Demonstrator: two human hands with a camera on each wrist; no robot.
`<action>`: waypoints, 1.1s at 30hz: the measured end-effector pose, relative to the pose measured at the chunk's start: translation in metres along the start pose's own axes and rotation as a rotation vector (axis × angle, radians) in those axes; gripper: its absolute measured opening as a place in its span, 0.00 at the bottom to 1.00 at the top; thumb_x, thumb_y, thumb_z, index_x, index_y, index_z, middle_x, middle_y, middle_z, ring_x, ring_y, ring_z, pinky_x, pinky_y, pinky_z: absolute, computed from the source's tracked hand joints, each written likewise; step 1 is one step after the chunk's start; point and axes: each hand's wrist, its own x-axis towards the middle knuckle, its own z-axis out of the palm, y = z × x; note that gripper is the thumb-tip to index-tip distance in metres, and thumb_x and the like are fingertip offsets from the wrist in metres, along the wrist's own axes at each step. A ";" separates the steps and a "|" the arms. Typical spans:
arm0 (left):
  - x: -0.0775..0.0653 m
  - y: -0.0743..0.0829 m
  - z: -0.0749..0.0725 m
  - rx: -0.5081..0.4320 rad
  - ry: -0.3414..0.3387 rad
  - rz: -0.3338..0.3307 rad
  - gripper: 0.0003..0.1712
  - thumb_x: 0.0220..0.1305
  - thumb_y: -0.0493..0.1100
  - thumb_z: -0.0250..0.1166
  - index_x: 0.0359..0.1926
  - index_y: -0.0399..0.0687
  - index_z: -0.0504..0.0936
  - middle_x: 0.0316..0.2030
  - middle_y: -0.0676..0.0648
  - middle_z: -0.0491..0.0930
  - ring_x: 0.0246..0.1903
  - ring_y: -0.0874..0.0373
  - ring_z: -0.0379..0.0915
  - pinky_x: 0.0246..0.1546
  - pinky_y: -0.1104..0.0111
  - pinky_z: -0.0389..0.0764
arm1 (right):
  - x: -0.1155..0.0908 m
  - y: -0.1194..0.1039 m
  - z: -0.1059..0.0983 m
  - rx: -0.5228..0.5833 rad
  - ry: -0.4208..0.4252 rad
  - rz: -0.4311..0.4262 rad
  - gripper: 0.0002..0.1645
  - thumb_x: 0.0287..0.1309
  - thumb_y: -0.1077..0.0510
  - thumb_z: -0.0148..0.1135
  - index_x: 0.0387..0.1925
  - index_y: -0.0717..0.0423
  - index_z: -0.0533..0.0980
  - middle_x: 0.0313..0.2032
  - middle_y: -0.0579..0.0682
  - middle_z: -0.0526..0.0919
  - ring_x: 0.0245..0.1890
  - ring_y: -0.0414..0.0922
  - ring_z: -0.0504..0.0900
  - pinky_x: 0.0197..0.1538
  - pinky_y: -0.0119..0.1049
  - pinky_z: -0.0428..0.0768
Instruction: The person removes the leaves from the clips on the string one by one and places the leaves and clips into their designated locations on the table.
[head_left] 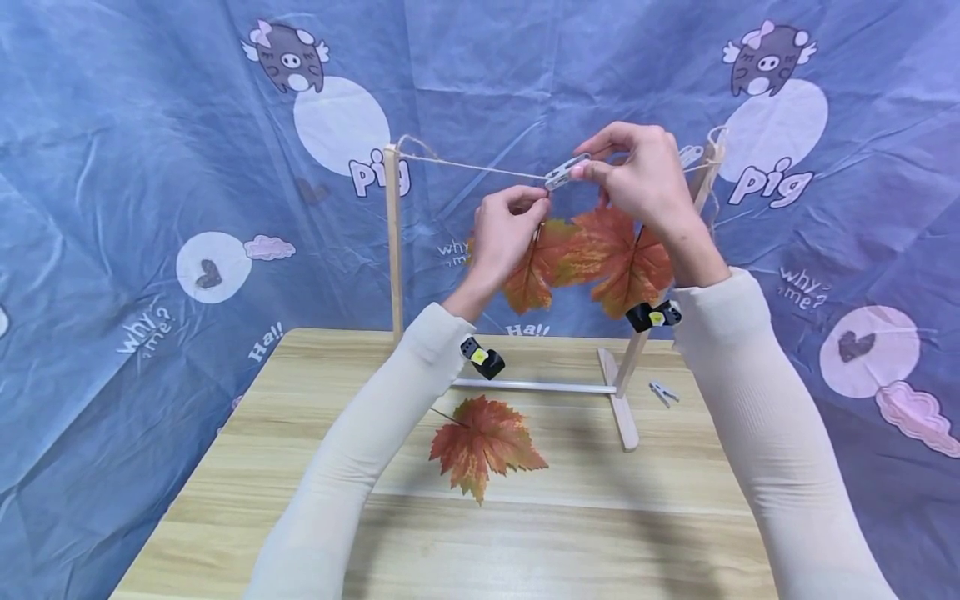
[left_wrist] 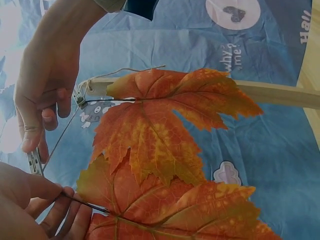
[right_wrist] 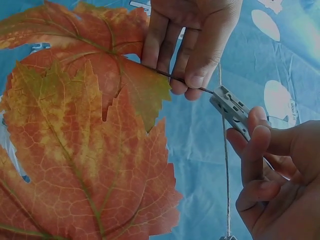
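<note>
My left hand [head_left: 510,229] pinches the dark stem [right_wrist: 175,78] of an orange-red maple leaf [head_left: 531,271], between thumb and fingers. With its thumb and fingers, my right hand [head_left: 647,177] grips a grey clothespin [right_wrist: 232,110] at the twine [head_left: 480,169]. The clothespin's tip meets the end of the stem, and the twine crosses at its jaws in the right wrist view. Another maple leaf [head_left: 628,258] hangs to the right, overlapping the first. A second clothespin [left_wrist: 80,98] holds that leaf's stem on the twine near the right post, partly behind my right hand in the head view.
The twine spans two wooden posts, left [head_left: 395,250] and right [head_left: 705,183], joined low down by a white bar [head_left: 532,386]. On the wooden table [head_left: 570,542] lie a third maple leaf [head_left: 483,442] and, right of the stand's foot [head_left: 621,421], a loose clothespin [head_left: 663,393]. A blue printed cloth [head_left: 187,150] hangs behind.
</note>
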 end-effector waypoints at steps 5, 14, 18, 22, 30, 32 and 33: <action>0.000 -0.001 -0.002 -0.013 -0.002 0.021 0.08 0.72 0.43 0.71 0.47 0.49 0.92 0.37 0.50 0.92 0.34 0.65 0.84 0.33 0.77 0.78 | 0.000 -0.002 0.001 0.017 0.024 -0.002 0.14 0.66 0.54 0.75 0.48 0.59 0.88 0.28 0.28 0.84 0.12 0.38 0.79 0.15 0.27 0.72; -0.001 -0.001 -0.008 -0.036 0.004 0.046 0.07 0.73 0.42 0.70 0.46 0.48 0.92 0.36 0.49 0.91 0.33 0.61 0.85 0.29 0.74 0.81 | 0.000 -0.005 0.001 0.076 0.076 -0.005 0.13 0.67 0.57 0.75 0.48 0.60 0.88 0.28 0.29 0.84 0.12 0.36 0.77 0.15 0.27 0.69; 0.000 -0.001 -0.010 -0.050 0.026 0.071 0.07 0.72 0.40 0.71 0.46 0.44 0.92 0.38 0.46 0.92 0.31 0.61 0.85 0.30 0.75 0.82 | 0.000 -0.006 0.000 0.088 0.107 -0.001 0.13 0.67 0.57 0.74 0.48 0.60 0.88 0.27 0.29 0.84 0.11 0.36 0.77 0.14 0.27 0.67; 0.001 -0.001 -0.013 -0.064 0.038 0.085 0.07 0.71 0.38 0.71 0.46 0.41 0.92 0.38 0.44 0.92 0.30 0.61 0.85 0.29 0.75 0.83 | 0.000 -0.004 0.000 0.093 0.118 0.002 0.13 0.66 0.57 0.75 0.48 0.60 0.88 0.27 0.29 0.84 0.11 0.36 0.77 0.14 0.27 0.67; -0.003 -0.002 -0.021 -0.049 0.025 0.074 0.07 0.72 0.40 0.69 0.46 0.45 0.92 0.38 0.45 0.92 0.33 0.54 0.87 0.30 0.73 0.82 | -0.002 -0.001 -0.001 0.147 0.122 0.016 0.13 0.64 0.56 0.77 0.48 0.57 0.88 0.27 0.29 0.85 0.10 0.36 0.76 0.14 0.27 0.67; -0.004 -0.003 -0.022 -0.051 0.019 0.066 0.07 0.73 0.40 0.69 0.47 0.45 0.92 0.38 0.44 0.92 0.33 0.55 0.87 0.30 0.73 0.82 | -0.003 0.000 -0.002 0.162 0.117 0.029 0.15 0.64 0.56 0.77 0.50 0.57 0.88 0.28 0.30 0.86 0.10 0.35 0.76 0.15 0.26 0.69; -0.004 -0.003 -0.023 -0.052 0.018 0.064 0.07 0.73 0.40 0.69 0.47 0.45 0.92 0.38 0.43 0.91 0.33 0.56 0.87 0.30 0.73 0.82 | -0.004 0.001 -0.002 0.169 0.115 0.035 0.17 0.64 0.56 0.77 0.52 0.57 0.88 0.29 0.30 0.86 0.11 0.34 0.76 0.16 0.26 0.70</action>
